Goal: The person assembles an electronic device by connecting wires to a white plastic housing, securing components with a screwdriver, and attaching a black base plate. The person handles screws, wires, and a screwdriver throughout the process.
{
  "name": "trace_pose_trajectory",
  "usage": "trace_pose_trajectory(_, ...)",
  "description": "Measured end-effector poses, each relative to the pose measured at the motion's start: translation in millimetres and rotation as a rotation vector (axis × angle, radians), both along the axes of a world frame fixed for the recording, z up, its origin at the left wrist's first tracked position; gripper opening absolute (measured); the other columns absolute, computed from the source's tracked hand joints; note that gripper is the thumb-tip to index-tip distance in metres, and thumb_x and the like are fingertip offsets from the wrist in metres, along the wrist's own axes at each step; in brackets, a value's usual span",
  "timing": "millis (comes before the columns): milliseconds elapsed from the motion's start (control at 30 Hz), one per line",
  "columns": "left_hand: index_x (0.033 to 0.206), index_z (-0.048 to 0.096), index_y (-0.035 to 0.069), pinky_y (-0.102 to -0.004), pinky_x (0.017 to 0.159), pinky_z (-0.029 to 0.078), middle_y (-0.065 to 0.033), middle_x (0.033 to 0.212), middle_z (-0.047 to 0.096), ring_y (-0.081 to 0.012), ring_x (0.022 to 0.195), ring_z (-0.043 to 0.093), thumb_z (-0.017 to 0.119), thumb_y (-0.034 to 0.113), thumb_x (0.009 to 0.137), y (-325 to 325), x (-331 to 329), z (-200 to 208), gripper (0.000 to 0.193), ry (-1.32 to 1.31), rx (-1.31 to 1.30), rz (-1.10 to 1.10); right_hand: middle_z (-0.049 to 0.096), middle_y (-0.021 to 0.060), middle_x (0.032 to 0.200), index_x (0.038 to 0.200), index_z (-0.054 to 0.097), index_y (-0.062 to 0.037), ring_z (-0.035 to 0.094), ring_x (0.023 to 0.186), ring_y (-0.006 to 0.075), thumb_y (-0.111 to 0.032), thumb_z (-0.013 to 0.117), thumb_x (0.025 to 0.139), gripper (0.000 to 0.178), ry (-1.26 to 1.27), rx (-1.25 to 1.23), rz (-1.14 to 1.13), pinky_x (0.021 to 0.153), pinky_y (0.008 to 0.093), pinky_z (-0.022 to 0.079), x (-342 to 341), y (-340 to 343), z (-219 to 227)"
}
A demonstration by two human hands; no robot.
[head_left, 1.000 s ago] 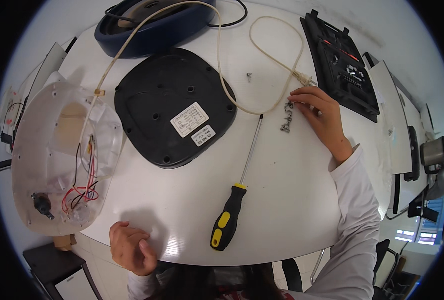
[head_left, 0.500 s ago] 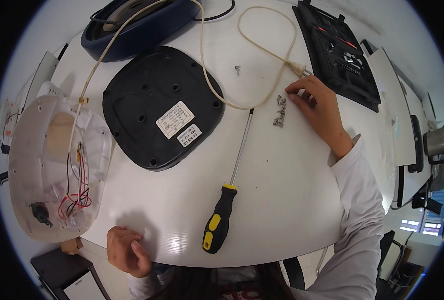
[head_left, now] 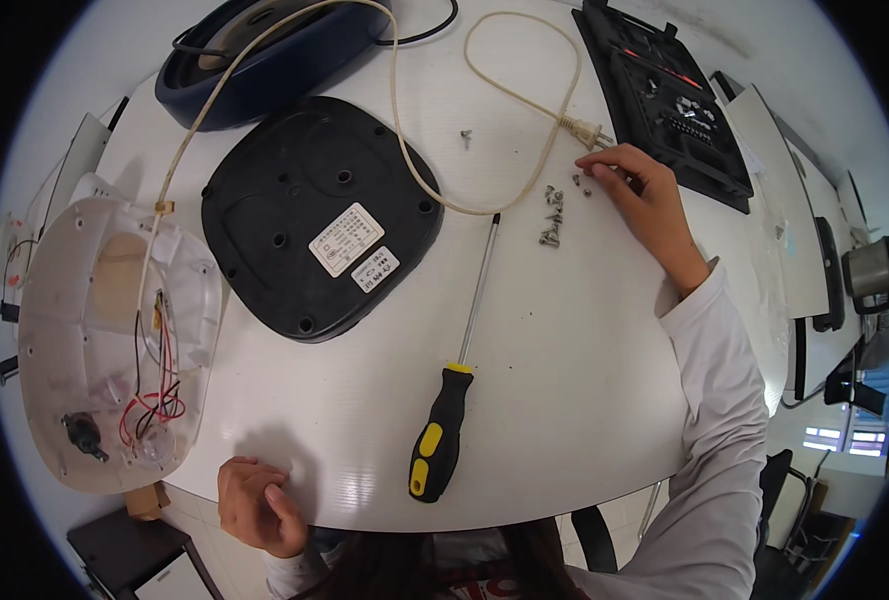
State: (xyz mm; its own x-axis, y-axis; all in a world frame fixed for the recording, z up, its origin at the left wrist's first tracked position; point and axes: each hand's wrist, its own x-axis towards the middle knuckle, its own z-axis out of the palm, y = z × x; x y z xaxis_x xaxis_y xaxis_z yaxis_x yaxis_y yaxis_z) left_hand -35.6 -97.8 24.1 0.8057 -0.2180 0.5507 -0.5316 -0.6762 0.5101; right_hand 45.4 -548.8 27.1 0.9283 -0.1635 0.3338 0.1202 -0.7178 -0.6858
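My right hand (head_left: 647, 207) is over the table at the right, index finger and thumb brought together in a pinch. Whatever may be between the fingertips is too small to make out. Two small screws (head_left: 582, 187) lie just below those fingertips, and a row of several silver screws (head_left: 552, 217) lies to their left. At the near left table edge rests my left hand (head_left: 260, 506), its fingers loosely curled and nothing visible in them. A black and yellow screwdriver (head_left: 439, 425) lies between my hands, its tip pointing away from me.
A black base cover (head_left: 254, 225) with labels lies left of centre. Beside it sits a pale shell (head_left: 64, 290) with wires. Behind stand a dark blue ring-shaped housing (head_left: 264, 95) and an open black tool case (head_left: 654, 130). A beige cord (head_left: 401, 130) crosses the table; a lone screw (head_left: 466, 138) lies farther back.
My right fingertips have shifted slightly away from me, off the screw row. Two small screws now show apart from it, under my hand. My left hand stays in place.
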Motion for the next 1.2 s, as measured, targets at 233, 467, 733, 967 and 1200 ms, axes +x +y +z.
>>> trace_pose_trajectory(233, 0.07, 0.054, 0.001, -0.0397, 0.064, 0.046, -0.0092, 0.058, 0.054, -0.0256, 0.057, 0.052, 0.051, 0.008, 0.079, -1.9, 0.0, -0.7, 0.012, -0.01, -0.007, 0.025, 0.066, 0.0001, 0.092, 0.103, 0.068, -0.0055, 0.052, 0.072, 0.0051, -0.004, 0.056, 0.09, 0.018, 0.015, 0.065, 0.129, 0.06, 0.0199, 0.035, 0.4, -8.5, -3.3)
trace_pose_trajectory(467, 0.07, 0.053, -0.002, -0.0374, 0.069, 0.044, -0.0111, 0.062, 0.054, -0.0229, 0.059, 0.05, 0.051, 0.01, 0.085, -3.5, -0.8, -0.8, 0.019, 0.0, -0.036, -0.01, 0.066, -0.0001, 0.098, 0.104, 0.067, -0.0072, 0.053, 0.075, 0.0046, -0.001, 0.055, 0.088, 0.021, 0.117, 0.069, 0.237, 0.061, 0.0195, 0.036, -1.7, -18.2, 6.3)
trace_pose_trajectory(733, 0.071, 0.053, -0.002, -0.0368, 0.068, 0.044, -0.0116, 0.063, 0.054, -0.023, 0.059, 0.05, 0.051, 0.008, 0.085, -4.1, -0.9, 0.3, 0.018, 0.012, -0.049, -0.006, 0.061, -0.0024, 0.09, 0.105, 0.068, -0.0095, 0.046, 0.069, 0.0039, 0.003, 0.06, 0.083, 0.026, 0.21, 0.098, 0.197, 0.059, 0.0184, 0.036, -7.2, -9.7, 20.8)
trace_pose_trajectory(967, 0.071, 0.053, -0.002, -0.0364, 0.068, 0.043, -0.0115, 0.063, 0.054, -0.0231, 0.059, 0.051, 0.051, 0.008, 0.085, -6.0, -0.6, 0.8, 0.018, 0.008, -0.042, -0.011, 0.06, -0.001, 0.087, 0.104, 0.068, -0.0101, 0.046, 0.066, 0.0056, 0.002, 0.064, 0.08, 0.028, 0.126, -0.009, 0.132, 0.056, 0.0196, 0.036, -4.8, -1.4, 13.9)
trace_pose_trajectory(1200, 0.07, 0.052, -0.002, -0.0366, 0.069, 0.044, -0.0115, 0.063, 0.054, -0.0231, 0.059, 0.051, 0.051, 0.009, 0.086, -5.7, -1.0, 0.7, 0.019, 0.01, -0.029, -0.007, 0.06, 0.0018, 0.086, 0.098, 0.069, -0.0068, 0.048, 0.065, 0.0093, 0.001, 0.065, 0.081, 0.019, 0.066, -0.105, 0.128, 0.058, 0.0215, 0.04, -1.4, 11.0, 12.5)
